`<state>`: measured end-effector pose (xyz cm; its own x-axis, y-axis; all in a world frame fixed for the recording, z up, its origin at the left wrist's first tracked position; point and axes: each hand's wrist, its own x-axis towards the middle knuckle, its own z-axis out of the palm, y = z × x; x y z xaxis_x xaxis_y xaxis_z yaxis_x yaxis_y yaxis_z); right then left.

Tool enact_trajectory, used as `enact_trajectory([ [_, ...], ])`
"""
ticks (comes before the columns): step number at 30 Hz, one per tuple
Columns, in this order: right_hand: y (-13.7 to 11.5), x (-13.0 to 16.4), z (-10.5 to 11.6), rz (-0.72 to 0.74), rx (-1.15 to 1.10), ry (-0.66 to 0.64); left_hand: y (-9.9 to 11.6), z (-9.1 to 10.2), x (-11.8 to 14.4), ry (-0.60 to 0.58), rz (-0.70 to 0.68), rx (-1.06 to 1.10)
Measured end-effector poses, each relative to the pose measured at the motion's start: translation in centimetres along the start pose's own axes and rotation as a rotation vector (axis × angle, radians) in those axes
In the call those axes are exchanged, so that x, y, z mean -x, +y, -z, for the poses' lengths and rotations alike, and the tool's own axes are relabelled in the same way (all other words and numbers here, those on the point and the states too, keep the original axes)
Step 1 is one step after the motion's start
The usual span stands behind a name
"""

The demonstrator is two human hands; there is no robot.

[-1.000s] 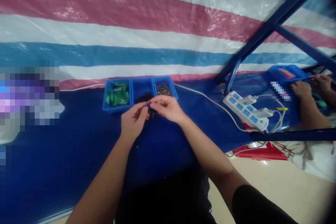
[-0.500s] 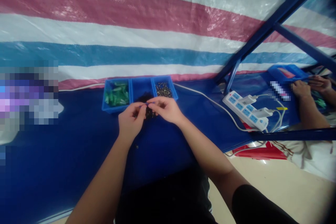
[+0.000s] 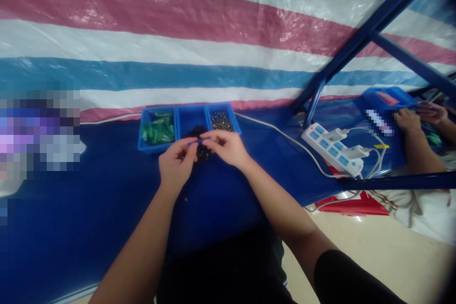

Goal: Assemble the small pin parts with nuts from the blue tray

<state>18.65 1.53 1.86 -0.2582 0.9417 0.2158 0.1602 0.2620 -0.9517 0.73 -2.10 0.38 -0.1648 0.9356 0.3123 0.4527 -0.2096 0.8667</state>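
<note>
Both hands are meeting just before the tray: left hand (image 3: 174, 165) and right hand (image 3: 225, 147) are pinching one small blue piece (image 3: 198, 141) between closed fingertips. One blue three-compartment tray (image 3: 187, 127) is sitting at the worktop's far edge, holding green parts (image 3: 156, 130), black parts (image 3: 195, 132), and metal bits (image 3: 221, 121).

Your left hand (image 3: 175, 165) sits just at 9 o'clock of your right hand (image 3: 225, 148), the two nearly touching at the fingertips. Your left forearm runs up from 7 o'clock, bare to the elbow; your right forearm comes in from 5 o'clock, with a dark sleeve at the upper arm. Both hands are curled, fingers bent inward and thumbs meeting forefingers in a pinch (what sits between them is too small to tell). Both wrists are held straight.
</note>
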Motion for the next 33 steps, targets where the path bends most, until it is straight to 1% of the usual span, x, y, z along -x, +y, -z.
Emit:
enact_trajectory([
  [4, 0.03, 0.07, -0.01, 0.007, 0.028, -0.016, -0.06, -0.08, -0.02, 0.027, 0.003, -0.007],
  [9, -0.08, 0.16, -0.13, -0.006, 0.013, -0.032, 0.00, -0.05, 0.03, 0.025, 0.018, -0.002],
  [19, -0.03, 0.20, -0.24, -0.001, -0.012, -0.012, -0.10, -0.14, -0.01, 0.022, 0.042, -0.014],
  [27, 0.11, 0.21, -0.34, 0.071, 0.058, -0.002, -0.22, -0.29, 0.04, 0.031, 0.018, 0.003],
  [33, 0.09, 0.25, -0.33, 0.132, 0.128, 0.017, -0.37, -0.41, -0.02, 0.018, 0.027, 0.088],
])
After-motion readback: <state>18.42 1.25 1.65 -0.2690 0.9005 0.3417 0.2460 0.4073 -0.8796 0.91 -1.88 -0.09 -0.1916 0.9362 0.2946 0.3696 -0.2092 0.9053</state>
